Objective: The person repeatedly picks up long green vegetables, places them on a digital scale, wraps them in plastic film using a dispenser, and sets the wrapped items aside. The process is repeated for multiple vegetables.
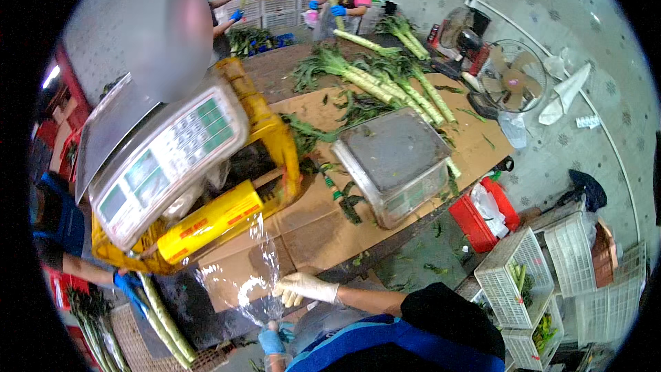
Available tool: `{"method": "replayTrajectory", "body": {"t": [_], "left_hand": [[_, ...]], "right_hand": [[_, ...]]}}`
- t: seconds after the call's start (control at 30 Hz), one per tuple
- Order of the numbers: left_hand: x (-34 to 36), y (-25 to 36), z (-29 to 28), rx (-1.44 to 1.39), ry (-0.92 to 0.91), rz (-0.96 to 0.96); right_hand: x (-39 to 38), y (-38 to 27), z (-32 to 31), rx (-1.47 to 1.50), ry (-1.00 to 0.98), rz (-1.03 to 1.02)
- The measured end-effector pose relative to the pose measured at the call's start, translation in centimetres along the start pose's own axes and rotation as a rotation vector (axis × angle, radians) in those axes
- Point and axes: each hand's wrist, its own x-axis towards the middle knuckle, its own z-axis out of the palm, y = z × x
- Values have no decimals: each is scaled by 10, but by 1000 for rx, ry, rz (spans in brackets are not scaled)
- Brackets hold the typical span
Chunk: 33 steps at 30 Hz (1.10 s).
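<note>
Clear plastic film (255, 294) hangs in shiny folds below a yellow roll (210, 224). My right hand (296, 289), in a cream glove, is closed on the film's right edge. Just below and to the left, my left hand (272, 339) in a blue glove grips the film's lower end. The roll lies slanted at the front of a yellow crate (286, 158), under a tilted digital scale (172, 158). Right of the crate on the cardboard-covered table (275, 251), a green-handled knife (337, 193) lies beside a second scale (392, 151).
Peeled celtuce stalks (385, 86) with leafy tops lie across the far table. At left, a co-worker's blue-gloved hand (131, 289) holds long stalks (165, 327). Two people stand at the far end. Fans (513, 79), a red bin (482, 217) and white crates (513, 279) are at right.
</note>
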Motion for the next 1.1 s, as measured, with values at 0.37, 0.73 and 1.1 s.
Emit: {"method": "replayTrajectory", "body": {"t": [0.37,0.73,1.1], "left_hand": [[-34,88,104,148,61,138],[-68,259,398,-33,-465,515],[-88,285,481,150,-135,987]], "right_hand": [[-116,-74,-91,-58,-94,-376],[-319,-164,-331,6,529,-722],[-308,-139,-640,-489,1741,-467]]}}
